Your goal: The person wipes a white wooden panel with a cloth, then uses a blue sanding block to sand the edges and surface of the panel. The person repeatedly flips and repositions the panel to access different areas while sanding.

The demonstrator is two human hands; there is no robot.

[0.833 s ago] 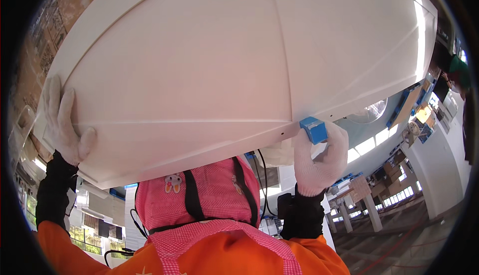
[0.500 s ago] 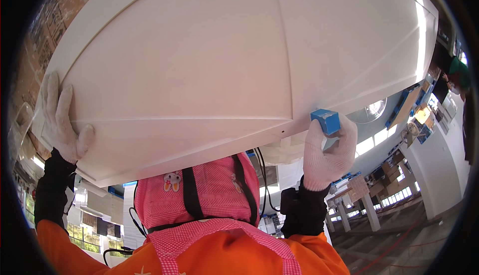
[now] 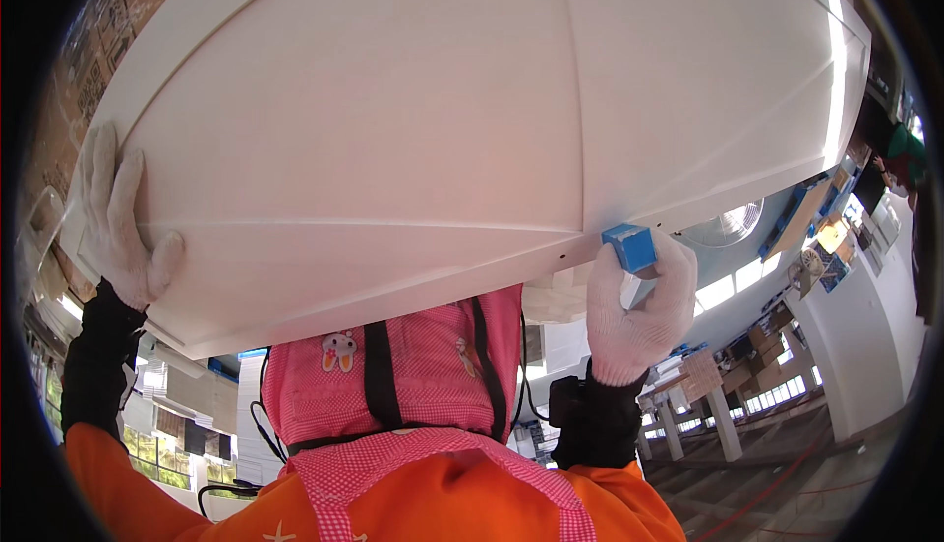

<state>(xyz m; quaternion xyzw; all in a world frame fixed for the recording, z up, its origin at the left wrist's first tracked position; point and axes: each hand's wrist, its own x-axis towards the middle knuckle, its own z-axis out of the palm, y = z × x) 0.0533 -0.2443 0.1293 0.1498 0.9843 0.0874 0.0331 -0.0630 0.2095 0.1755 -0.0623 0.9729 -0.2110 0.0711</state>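
A large white panel [image 3: 393,129] with raised frame strips fills the upper part of the view. My left hand [image 3: 123,222], in a white knitted glove, lies on the panel's left end with its fingers stretched out and the thumb apart. Between the gloved thumb and fingers of my right hand [image 3: 644,316] is a small blue block [image 3: 630,248]. That block sits at the panel's near edge, right of the strip joint; whether it presses on the edge I cannot tell. Small dark holes mark this edge on either side of it.
Brown cardboard [image 3: 103,45] shows beyond the panel at the far left. A round fan [image 3: 737,222] stands past the right end, near a white pillar [image 3: 860,345]. Black cables [image 3: 265,424] hang beside my pink checked apron [image 3: 423,375]. Another person [image 3: 900,158] is at the far right.
My right hand and the blue block have shifted slightly left and down along the near edge. My left hand keeps its place on the panel.
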